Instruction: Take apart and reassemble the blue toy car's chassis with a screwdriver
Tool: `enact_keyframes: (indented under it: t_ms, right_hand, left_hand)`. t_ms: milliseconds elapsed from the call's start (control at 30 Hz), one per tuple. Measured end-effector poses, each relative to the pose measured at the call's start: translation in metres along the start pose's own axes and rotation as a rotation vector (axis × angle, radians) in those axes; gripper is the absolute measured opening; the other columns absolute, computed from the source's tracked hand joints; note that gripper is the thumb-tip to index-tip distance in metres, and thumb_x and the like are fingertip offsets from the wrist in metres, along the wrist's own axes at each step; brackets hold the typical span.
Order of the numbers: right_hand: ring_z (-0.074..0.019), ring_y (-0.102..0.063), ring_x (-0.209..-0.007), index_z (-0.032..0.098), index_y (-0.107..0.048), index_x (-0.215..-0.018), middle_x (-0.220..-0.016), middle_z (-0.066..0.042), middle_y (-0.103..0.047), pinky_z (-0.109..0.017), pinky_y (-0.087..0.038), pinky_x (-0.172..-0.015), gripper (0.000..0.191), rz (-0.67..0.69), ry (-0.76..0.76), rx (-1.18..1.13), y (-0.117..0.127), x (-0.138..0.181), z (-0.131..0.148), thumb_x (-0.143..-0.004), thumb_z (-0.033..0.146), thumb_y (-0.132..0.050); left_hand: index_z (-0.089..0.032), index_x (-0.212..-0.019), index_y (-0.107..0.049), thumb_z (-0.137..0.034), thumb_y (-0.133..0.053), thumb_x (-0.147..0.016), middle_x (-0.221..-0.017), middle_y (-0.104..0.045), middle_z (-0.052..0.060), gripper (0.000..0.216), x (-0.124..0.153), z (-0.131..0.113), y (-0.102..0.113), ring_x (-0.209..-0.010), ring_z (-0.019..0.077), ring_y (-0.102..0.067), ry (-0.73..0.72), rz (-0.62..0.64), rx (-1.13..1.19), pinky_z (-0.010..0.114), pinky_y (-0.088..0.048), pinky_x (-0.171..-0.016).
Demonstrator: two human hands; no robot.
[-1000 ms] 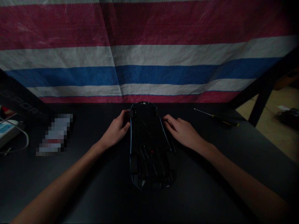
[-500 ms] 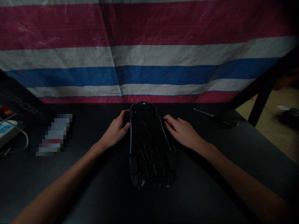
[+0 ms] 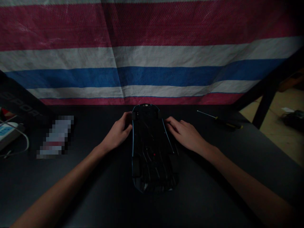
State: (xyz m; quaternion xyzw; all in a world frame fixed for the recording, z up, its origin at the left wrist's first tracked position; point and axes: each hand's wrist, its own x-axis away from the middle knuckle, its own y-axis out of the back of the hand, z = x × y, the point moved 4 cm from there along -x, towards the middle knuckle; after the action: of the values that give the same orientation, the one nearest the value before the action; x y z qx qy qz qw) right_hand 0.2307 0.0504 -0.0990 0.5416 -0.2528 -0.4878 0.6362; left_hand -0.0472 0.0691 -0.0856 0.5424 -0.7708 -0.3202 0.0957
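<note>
A toy car [image 3: 152, 139] lies upside down on the dark table, its black underside facing up and a small red spot near its middle. Thin blue edges of the body show along both sides. My left hand [image 3: 118, 129] grips the car's left side near a far wheel, the fingertips partly hidden by the car. On the opposite side, my right hand [image 3: 182, 131] has its curled fingers against the car's edge. Off to the right rests a screwdriver [image 3: 228, 123] with a black and yellow handle, its thin shaft pointing left.
At the left is a pixelated flat object [image 3: 57, 136]. A white power strip [image 3: 9, 131] with a cable sits at the far left edge. Behind the table [image 3: 95, 196] hangs a striped sheet [image 3: 152, 57]. A dark frame bar [image 3: 266, 84] slants upward at the right.
</note>
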Motion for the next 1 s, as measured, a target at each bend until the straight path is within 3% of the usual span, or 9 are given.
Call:
enact_keyframes:
  t_ms: [1000]
  right_hand:
    - [-0.0222,-0.069,-0.080,0.023,-0.058,-0.126,-0.095,-0.005,-0.075,-0.034,-0.048,-0.074,0.029,0.015,-0.002,0.002,-0.0014,0.0001,-0.0021,-0.109,0.032,-0.036]
  left_hand:
    - [-0.017,-0.143,-0.048,-0.026,-0.050,-0.102,-0.137,-0.067,0.013,0.042,0.0006,-0.0032,0.0001,-0.122,0.0273,-0.067,0.006,-0.002,-0.022,0.044,-0.052,-0.107]
